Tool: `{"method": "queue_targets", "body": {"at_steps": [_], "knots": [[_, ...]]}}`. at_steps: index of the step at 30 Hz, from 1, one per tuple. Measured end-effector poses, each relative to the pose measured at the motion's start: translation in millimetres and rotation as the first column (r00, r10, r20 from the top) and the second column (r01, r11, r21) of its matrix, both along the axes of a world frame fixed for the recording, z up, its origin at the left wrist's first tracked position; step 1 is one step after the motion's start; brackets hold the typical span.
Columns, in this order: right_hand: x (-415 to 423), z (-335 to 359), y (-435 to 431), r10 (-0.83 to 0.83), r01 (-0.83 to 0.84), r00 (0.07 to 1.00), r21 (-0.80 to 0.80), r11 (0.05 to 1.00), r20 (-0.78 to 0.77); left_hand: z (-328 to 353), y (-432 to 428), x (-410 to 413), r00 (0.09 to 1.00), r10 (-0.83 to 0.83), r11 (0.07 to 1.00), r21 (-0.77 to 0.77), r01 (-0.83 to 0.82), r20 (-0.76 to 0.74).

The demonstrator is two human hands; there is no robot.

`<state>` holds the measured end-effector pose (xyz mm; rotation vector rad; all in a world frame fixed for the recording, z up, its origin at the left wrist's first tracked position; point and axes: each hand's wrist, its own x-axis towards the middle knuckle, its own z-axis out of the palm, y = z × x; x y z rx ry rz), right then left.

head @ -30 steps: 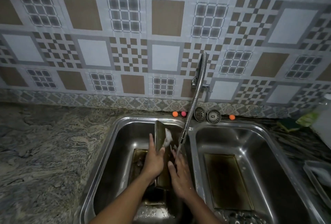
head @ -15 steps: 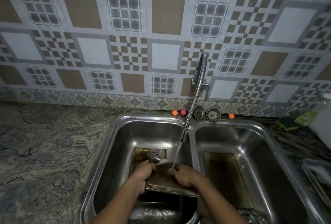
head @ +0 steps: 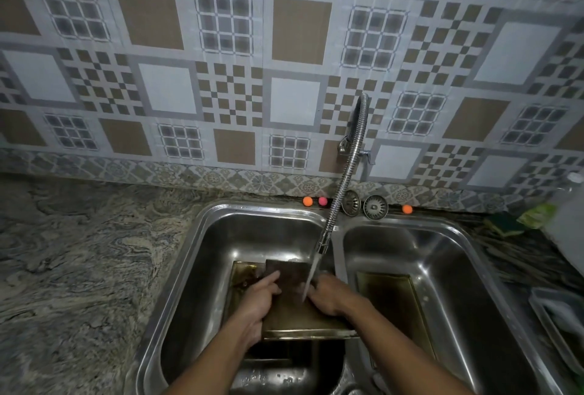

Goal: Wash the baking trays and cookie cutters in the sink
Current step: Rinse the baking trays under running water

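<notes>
Now the left hand (head: 259, 300) and right hand (head: 331, 295) each grip a side of the baking tray (head: 294, 315) under the running tap (head: 347, 179) in the sink (head: 202, 236).

Under the tap (head: 345, 186), left hand (head: 257, 304) and right hand (head: 332, 295) grip a baking tray (head: 298, 317).

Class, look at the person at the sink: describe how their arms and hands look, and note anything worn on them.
The left hand and right hand wear no gloves, and no ring, watch or bracelet shows. The left arm and right arm are bare down to the picture's bottom edge, with no sleeves in view.
</notes>
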<state>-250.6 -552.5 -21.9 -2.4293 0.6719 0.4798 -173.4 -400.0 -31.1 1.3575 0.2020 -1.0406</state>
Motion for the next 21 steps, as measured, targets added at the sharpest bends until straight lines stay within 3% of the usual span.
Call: {"method": "queue_targets", "body": {"at_steps": [2, 3, 6, 9, 11, 14, 16, 19, 21], "knots": [[5.2, -6.1, -0.5, -0.044, 0.046, 0.999, -0.090, 0.995, 0.021, 4.1, -0.7, -6.0, 0.999, 0.005, 1.000, -0.018, -0.004, 0.033], [8.7, -9.7, 2.9, 0.017, -0.013, 0.999, -0.105, 0.994, 0.037, 6.7, -1.1, -8.6, 0.998, 0.006, 1.000, -0.024, -0.004, 0.055], [16.8, -8.2, 15.0, 0.136, -0.139, 0.980, 0.014, 0.990, 0.146, 9.3, -3.3, -6.0, 0.993, -0.005, 1.000, -0.020, 0.008, 0.122], [24.9, -13.4, 0.2, -0.129, 0.153, 0.961, -0.083, 0.985, 0.243, 18.3, -2.4, -5.1, 0.983, -0.055, 0.998, -0.019, 0.059, 0.177], [29.6, -9.7, 2.7, -0.255, 0.275, 0.928, -0.038, 0.961, 0.273, 25.3, -5.0, -6.4, 0.973, -0.050, 0.998, -0.030, 0.058, 0.224], [40.1, -5.5, 32.3, 0.011, -0.015, 0.938, 0.009, 1.000, 0.348, 29.7, -16.2, -0.5, 0.951, 0.088, 0.996, -0.037, -0.081, 0.296], [31.2, -3.8, 50.8, 0.109, -0.116, 0.910, -0.005, 0.993, 0.400, 26.4, -20.7, 5.6, 0.942, 0.203, 0.979, -0.070, -0.192, 0.267], [3.4, -4.4, 48.0, 0.176, -0.134, 0.861, -0.123, 0.983, 0.477, 18.7, -26.6, 15.4, 0.884, 0.406, 0.912, -0.038, -0.409, 0.232], [-9.7, -13.6, 30.4, 0.092, 0.008, 0.811, -0.169, 0.986, 0.578, 15.8, -32.7, 16.1, 0.845, 0.515, 0.855, -0.013, -0.519, 0.147]]}}
